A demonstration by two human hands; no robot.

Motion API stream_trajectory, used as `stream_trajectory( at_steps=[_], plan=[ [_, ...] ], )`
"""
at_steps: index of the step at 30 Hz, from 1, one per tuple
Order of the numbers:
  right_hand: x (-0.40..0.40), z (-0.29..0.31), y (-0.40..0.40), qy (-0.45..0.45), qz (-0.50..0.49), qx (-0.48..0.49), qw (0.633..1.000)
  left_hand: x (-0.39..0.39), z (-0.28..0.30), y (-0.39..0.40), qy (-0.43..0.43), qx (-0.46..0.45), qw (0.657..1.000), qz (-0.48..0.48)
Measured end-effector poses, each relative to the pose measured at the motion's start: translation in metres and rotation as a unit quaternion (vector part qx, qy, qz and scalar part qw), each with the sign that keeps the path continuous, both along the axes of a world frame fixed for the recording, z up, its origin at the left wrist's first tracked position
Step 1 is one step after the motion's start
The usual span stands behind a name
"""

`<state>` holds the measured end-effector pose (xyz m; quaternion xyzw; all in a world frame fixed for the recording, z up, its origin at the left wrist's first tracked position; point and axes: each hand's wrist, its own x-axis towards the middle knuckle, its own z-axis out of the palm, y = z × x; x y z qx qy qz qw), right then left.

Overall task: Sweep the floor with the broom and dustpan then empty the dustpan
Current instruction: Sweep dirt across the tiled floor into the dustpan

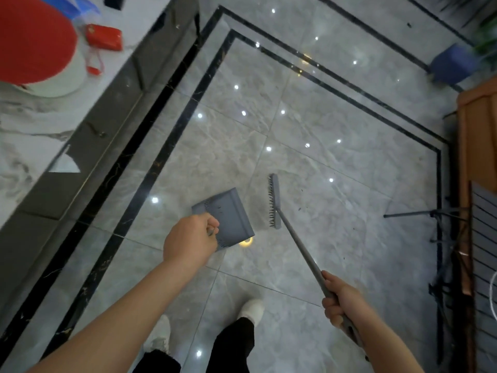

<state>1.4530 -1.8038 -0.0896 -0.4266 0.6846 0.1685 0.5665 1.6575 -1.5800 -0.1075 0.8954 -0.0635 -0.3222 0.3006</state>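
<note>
Grey plastic dustpan hangs just beyond your left hand, whose fingers curl tight around its handle. Your right hand grips the broom low on its grey pole, fingers wrapped fully; the brush head lies ahead and left of that hand, just beside the pan, above the marble floor dotted with dark specks.

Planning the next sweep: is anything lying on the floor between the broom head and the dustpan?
Nothing visible: only bare tile separates the broom head from the dustpan. Dark specks lie on the broom's far side.
</note>
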Motion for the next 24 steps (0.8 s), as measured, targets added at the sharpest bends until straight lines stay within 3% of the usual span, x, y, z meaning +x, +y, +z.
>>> stream_trajectory(
  at_steps=[13,24],
  plan=[
    [-0.074,-0.022,-0.147,0.034,-0.053,-0.057,0.996,-0.049,-0.008,-0.153,0.01,-0.01,0.999,-0.038],
    [-0.11,-0.044,-0.27,0.025,-0.058,-0.054,0.997,-0.076,-0.012,-0.252,-0.013,0.065,0.994,-0.084]
  ],
)
